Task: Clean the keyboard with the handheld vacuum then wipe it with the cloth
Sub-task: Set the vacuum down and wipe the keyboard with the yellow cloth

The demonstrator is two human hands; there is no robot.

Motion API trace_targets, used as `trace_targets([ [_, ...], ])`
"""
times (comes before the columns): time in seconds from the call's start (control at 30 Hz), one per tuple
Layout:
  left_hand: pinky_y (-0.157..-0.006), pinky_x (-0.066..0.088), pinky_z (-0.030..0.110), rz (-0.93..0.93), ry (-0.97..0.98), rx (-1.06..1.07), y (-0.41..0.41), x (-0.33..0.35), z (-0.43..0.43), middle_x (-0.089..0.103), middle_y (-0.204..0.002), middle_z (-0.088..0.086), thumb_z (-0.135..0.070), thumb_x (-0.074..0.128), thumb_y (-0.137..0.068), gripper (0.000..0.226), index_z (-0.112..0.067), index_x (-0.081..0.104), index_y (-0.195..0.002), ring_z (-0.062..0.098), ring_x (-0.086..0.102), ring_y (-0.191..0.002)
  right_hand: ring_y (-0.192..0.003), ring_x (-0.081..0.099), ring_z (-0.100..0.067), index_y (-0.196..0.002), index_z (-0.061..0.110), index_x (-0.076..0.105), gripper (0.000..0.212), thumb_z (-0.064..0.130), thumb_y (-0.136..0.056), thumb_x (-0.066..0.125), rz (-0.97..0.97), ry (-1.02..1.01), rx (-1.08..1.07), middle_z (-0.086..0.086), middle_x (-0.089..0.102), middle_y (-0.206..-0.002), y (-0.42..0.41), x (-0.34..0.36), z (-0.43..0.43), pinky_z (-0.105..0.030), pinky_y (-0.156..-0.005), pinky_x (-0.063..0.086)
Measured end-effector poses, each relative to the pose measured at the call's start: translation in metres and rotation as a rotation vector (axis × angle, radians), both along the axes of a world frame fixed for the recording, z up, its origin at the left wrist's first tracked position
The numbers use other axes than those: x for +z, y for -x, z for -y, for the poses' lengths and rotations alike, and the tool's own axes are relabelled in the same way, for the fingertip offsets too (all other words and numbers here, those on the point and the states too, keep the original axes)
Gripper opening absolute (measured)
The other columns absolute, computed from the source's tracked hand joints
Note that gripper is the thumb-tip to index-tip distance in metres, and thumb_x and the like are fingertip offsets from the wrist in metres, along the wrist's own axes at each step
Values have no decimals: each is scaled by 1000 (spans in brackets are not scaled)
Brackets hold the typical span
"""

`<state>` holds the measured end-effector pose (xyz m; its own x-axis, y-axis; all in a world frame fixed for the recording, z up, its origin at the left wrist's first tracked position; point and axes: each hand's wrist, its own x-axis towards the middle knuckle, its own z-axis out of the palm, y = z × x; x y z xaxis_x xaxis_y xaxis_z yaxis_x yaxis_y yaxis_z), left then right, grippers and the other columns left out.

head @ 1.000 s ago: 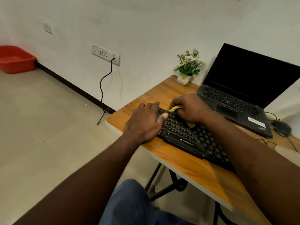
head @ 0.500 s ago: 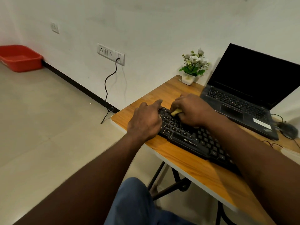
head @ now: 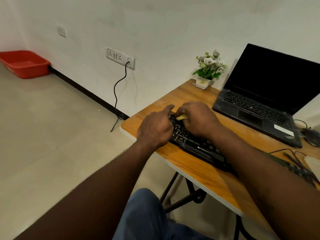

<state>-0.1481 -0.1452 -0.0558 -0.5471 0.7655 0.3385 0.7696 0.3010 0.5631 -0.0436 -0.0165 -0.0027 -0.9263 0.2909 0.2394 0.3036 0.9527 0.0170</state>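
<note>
Knee: in blue cloth, nearest of all, below the counter's near edge.
Counter: wood-grain top with a pale edge, on black legs.
Keyboard: black, lying slantwise on the counter from far left to near right; its right part is hidden under the right forearm.
Keyboard writing: "ZEBRONICS" in white on the near edge; the key legends "Alt", "Z" and "X" can be read near the left end.
Left hand: lies over the keyboard's left end, clasping nothing, forefinger stretched out toward the far side.
Right hand: fingers curled tight round the cloth, pressed down on the far left keys, just beside the left hand.
Cloth: yellow, only a small fold showing between the two hands, touching the keys.
Wires: thin red and black, on the counter at the right.
Mouse: dark and blurred, right of the laptop.
Laptop: black, open, screen dark, beyond the keyboard on the right.
Laptop sticker: white, on the palm rest; its print is too blurred to read.
Flower pot: small and white with white flowers, at the far corner by the wall.
Wall socket: white panel, with a black cable plugged in and hanging to the floor.
Tub: red, on the floor at the far left.
</note>
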Motion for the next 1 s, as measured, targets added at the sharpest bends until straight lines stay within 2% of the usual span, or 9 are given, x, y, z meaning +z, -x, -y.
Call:
trace_targets([
  [0.2, -73, 55, 41, -21, 6, -4, 0, -1, 0, 73, -115, 6, -20, 51, -99, 61, -29, 35, -157, 22, 64, -82, -101, 69, -19, -111, 22, 80, 37, 2, -82, 70, -50, 148, 116, 4, 76, -110, -31, 4, 16, -40, -88, 57],
  [0.37, -81, 56, 46, -13, 17, -7, -1, 0, 0, 71, -122, 9, -19, 51, -97, 60, -29, 39, -155, 27, 66, -94, -101, 68, -12, -111, 21, 80, 38, 0, -81, 72, -77, 170, 199, 6, 77, -108, -50, 1, 37, -36, -91, 57],
  [0.43, -84, 55, 46, -9, 17, -3, 0, 0, 0, 70, -124, 8, -21, 51, -97, 58, -29, 40, -153, 28, 65, -100, -101, 68, -4, -110, 25, 81, 37, 0, -83, 75, -50, 275, 217, 11, 76, -109, -59, 5, 36, -31, -91, 57],
  [0.57, -88, 55, 47, -1, 26, -11, 0, -1, -2, 69, -126, 8, -23, 50, -98, 56, -30, 40, -152, 26, 64, -106, -100, 70, 2, -105, 30, 82, 34, 2, -87, 77, 179, 572, 172, 20, 76, -105, -80, 35, 22, -17, -89, 54],
  [0.63, -88, 54, 46, -1, 30, -4, 0, -1, -2, 69, -125, 8, -23, 49, -99, 55, -31, 40, -153, 25, 63, -106, -93, 71, 1, -102, 34, 80, 33, 3, -88, 76, 77, 615, 74, 18, 77, -99, -84, 45, 6, -17, -81, 55],
  [0.7, -89, 54, 46, -7, 26, -1, 1, -1, -2, 69, -123, 9, -23, 48, -100, 53, -31, 40, -153, 26, 63, -106, -89, 70, -1, -102, 35, 78, 27, 11, -89, 77, -191, 521, -92, 18, 75, -97, -79, 43, -14, -20, -74, 54],
  [0.77, -87, 53, 45, -29, 9, 1, 0, -2, -2, 71, -118, 9, -26, 44, -104, 48, -30, 41, -152, 26, 64, -103, -92, 68, -6, -102, 32, 75, 23, 18, -85, 81, -336, 374, -259, 15, 72, -97, -67, 35, -31, -25, -77, 50],
  [0.9, -85, 52, 42, -39, -10, -1, -2, -4, -4, 72, -114, 3, -41, 32, -110, 41, -32, 49, -146, 23, 64, -101, -93, 67, -15, -100, 28, 77, 16, 20, -87, 78, -219, 248, -271, 5, 74, -98, -40, 17, -36, -31, -78, 52],
  [1.0, -84, 52, 41, -32, 1, -14, -2, -4, -5, 73, -108, -3, -42, 33, -108, 38, -35, 59, -135, 19, 64, -97, -94, 69, -20, -107, 27, 78, 22, 17, -89, 69, -106, 191, -236, 0, 77, -101, -28, 4, -13, -39, -84, 58],
])
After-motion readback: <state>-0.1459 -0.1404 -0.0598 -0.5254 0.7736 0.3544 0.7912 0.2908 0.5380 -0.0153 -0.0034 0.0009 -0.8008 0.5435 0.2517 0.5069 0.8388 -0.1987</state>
